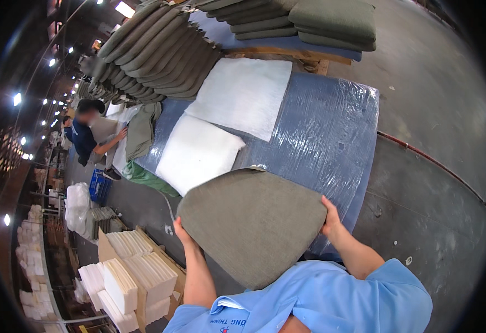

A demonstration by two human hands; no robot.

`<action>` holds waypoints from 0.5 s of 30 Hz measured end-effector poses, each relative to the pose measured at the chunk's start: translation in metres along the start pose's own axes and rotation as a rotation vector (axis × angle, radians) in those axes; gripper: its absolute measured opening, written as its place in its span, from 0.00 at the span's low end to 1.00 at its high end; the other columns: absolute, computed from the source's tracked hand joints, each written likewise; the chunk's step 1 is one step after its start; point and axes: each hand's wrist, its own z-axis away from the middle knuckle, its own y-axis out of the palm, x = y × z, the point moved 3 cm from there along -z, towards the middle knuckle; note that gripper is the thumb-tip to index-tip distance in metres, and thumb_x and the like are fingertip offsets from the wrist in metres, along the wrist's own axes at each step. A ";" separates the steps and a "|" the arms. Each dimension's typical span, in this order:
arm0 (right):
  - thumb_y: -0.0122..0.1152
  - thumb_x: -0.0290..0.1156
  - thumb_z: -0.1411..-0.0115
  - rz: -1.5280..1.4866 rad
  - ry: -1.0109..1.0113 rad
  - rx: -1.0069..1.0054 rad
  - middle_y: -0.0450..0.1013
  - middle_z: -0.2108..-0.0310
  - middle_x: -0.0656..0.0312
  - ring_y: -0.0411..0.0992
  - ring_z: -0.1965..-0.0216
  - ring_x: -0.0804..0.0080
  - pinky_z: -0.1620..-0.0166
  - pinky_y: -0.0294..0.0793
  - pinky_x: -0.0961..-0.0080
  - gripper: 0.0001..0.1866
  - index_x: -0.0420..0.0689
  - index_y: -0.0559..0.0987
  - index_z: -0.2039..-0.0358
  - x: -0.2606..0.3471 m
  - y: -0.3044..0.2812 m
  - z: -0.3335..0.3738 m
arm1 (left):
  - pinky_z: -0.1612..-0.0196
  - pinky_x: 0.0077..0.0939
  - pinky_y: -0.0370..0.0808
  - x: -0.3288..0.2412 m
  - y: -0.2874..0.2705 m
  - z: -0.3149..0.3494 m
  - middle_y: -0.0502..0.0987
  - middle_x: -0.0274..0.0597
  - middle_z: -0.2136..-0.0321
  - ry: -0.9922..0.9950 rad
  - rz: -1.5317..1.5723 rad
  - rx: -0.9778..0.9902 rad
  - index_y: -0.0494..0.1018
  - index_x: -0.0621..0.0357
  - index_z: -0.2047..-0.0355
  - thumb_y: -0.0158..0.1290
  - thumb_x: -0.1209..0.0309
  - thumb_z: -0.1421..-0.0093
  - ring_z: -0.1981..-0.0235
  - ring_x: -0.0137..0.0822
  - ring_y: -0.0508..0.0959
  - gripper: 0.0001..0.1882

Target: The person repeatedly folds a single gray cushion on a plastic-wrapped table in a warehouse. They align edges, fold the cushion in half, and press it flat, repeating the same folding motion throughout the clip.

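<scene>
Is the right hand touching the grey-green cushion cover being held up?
Touching: the head view shows the right hand gripping the edge of the cushion cover.

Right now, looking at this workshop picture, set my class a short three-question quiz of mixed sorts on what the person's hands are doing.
1. True or false: both hands grip one olive-green cushion.
2. Which lies on the plastic-wrapped blue table just beyond that cushion? A) two white foam pads B) a red toolbox C) a ladder
3. Fill in: the left hand holds the cushion's ___ edge.

Key
1. True; the right hand grips the opposite edge.
2. A, the white foam pads.
3. left
</scene>
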 end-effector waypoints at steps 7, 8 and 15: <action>0.63 0.41 0.43 0.253 -0.305 -0.006 0.74 0.45 0.47 0.72 0.43 0.50 0.39 0.70 0.54 0.32 0.36 0.73 0.42 0.102 0.122 0.049 | 0.37 0.49 0.70 0.051 -0.018 0.019 0.73 0.51 0.39 -0.197 0.209 0.065 0.67 0.62 0.34 0.48 0.42 0.33 0.40 0.52 0.74 0.39; 0.63 0.39 0.44 0.269 -0.353 0.014 0.74 0.46 0.47 0.72 0.43 0.51 0.40 0.71 0.54 0.31 0.35 0.73 0.42 0.112 0.141 0.068 | 0.37 0.49 0.69 0.055 -0.010 0.014 0.72 0.52 0.38 -0.240 0.201 0.099 0.65 0.62 0.33 0.50 0.40 0.33 0.39 0.51 0.73 0.41; 0.66 0.30 0.54 0.497 -0.962 0.324 0.76 0.53 0.54 0.75 0.50 0.61 0.43 0.73 0.63 0.33 0.36 0.75 0.44 0.104 0.216 0.189 | 0.29 0.43 0.59 0.047 0.095 -0.033 0.59 0.62 0.30 0.297 -0.779 0.150 0.48 0.71 0.27 0.66 0.47 0.42 0.30 0.53 0.61 0.57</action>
